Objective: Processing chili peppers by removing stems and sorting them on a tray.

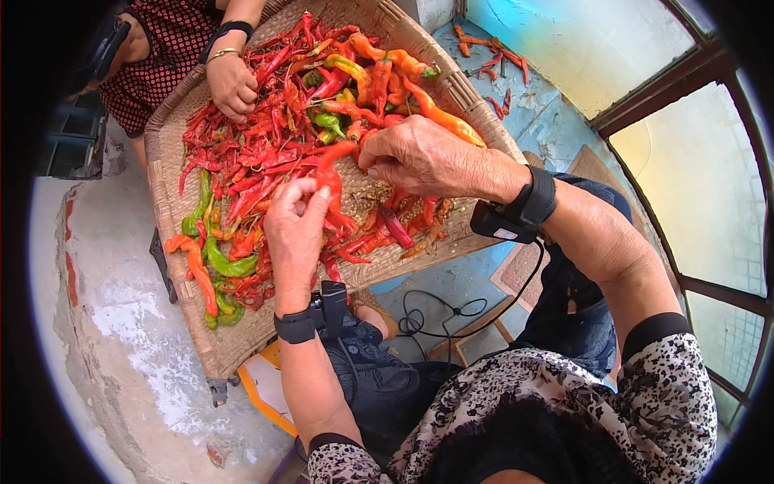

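My left hand pinches a red chili pepper between thumb and fingers, its narrow end pointing up and right. Just right of it is my right hand, fingers curled together over the peppers; whether anything small sits between them is hidden. Both are above a woven basket tray heaped with dried red chili peppers. Fresher orange peppers lie along the far right side. Green peppers lie at the left, beside a curved orange-red one. Loose seeds are scattered on the weave below my right hand.
Another person's hand reaches into the tray from the upper left. Several stray peppers lie on the blue floor near the windows. A black cable loops on the floor below. A worn wall stands at the left.
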`<control>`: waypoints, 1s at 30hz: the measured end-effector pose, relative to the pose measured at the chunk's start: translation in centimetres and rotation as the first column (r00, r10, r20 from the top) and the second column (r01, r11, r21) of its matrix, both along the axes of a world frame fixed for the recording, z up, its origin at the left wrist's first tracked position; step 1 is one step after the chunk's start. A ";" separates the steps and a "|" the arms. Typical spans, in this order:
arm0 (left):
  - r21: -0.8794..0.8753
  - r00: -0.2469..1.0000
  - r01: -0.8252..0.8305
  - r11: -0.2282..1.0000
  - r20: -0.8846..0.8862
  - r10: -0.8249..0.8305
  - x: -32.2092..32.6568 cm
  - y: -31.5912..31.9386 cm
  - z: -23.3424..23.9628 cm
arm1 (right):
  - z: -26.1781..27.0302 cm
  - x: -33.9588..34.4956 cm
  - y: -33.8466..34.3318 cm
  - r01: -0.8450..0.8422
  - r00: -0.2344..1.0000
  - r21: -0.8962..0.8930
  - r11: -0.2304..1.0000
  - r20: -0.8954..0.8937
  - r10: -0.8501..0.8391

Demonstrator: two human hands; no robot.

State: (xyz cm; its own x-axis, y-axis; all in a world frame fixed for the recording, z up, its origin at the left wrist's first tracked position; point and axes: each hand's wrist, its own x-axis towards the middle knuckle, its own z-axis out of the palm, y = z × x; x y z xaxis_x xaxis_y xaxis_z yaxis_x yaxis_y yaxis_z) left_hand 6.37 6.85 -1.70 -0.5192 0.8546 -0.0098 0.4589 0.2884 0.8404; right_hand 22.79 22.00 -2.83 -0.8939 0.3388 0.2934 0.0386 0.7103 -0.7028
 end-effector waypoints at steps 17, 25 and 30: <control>0.164 0.962 -0.058 0.985 0.272 0.012 1.0 -0.3 0.7 | 2.1 0.2 -0.2 -0.179 0.781 -0.469 0.865 0.467 0.415; -0.092 0.883 0.389 0.917 -0.245 -0.399 3.9 -0.3 0.2 | 4.7 0.2 2.1 0.087 0.975 -0.291 0.953 -0.171 -0.141; -0.100 0.754 0.420 0.902 -0.514 -0.408 3.7 0.2 -0.7 | 1.5 0.6 1.5 -0.061 0.998 -0.143 0.988 -0.015 0.059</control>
State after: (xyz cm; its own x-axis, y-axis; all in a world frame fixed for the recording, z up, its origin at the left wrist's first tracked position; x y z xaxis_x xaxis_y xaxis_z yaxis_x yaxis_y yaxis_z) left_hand 10.04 7.01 -2.39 -0.0373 0.9841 0.1735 0.8911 -0.0458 0.4514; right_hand 23.36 23.46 -1.38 -0.9108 0.3242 0.2555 -0.0093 0.6029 -0.7978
